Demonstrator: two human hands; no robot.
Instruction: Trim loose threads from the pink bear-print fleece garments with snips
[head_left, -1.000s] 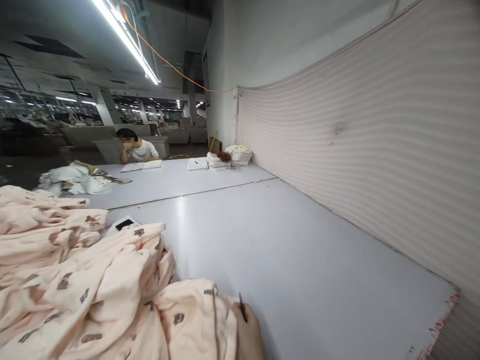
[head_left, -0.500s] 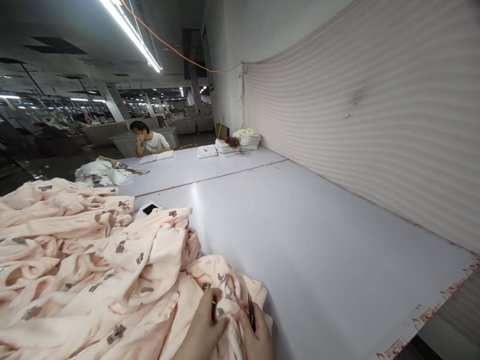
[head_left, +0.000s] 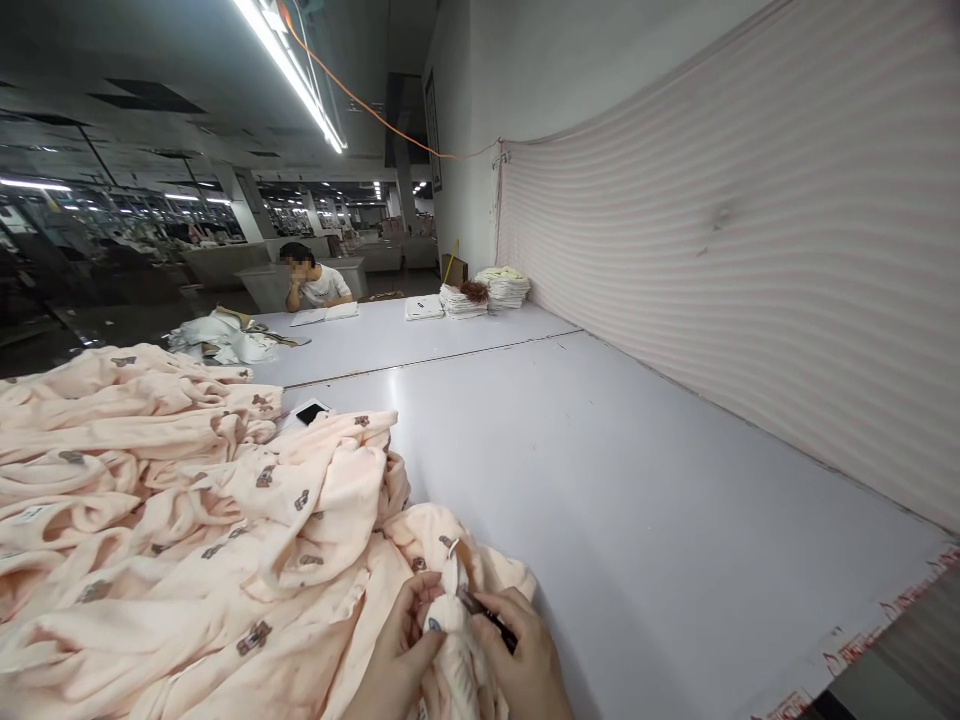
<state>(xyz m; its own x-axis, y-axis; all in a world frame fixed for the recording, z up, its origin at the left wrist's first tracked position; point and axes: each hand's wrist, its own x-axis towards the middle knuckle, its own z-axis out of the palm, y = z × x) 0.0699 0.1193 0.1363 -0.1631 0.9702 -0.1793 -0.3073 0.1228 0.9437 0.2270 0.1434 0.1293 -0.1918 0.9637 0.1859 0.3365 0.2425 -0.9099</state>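
A pale peach fleece garment (head_left: 427, 530) with small brown bear prints lies at the table's near edge. My left hand (head_left: 405, 635) pinches a bunched part of it, where a small blue-grey spot shows. Close on the right, my right hand (head_left: 525, 650) is closed around small black thread snips (head_left: 491, 620). Their tips point up and left and meet the gathered cloth beside my left fingers. Whether the blades are apart cannot be made out. More of the same fleece (head_left: 187, 520) spreads in a large heap to the left.
A pale grey table (head_left: 637, 480) stretches ahead, beside a striped cloth-covered wall (head_left: 712, 250). A phone (head_left: 311, 412) lies behind the heap. Farther off are white cloths (head_left: 225, 335), folded stacks (head_left: 502, 288) and a seated person (head_left: 326, 285) with an open book (head_left: 326, 314).
The thread snips have swung from nearly upright to slanting left, and their tips now meet the cloth. My left hand keeps its pinch on the garment. The view has shifted slightly left.
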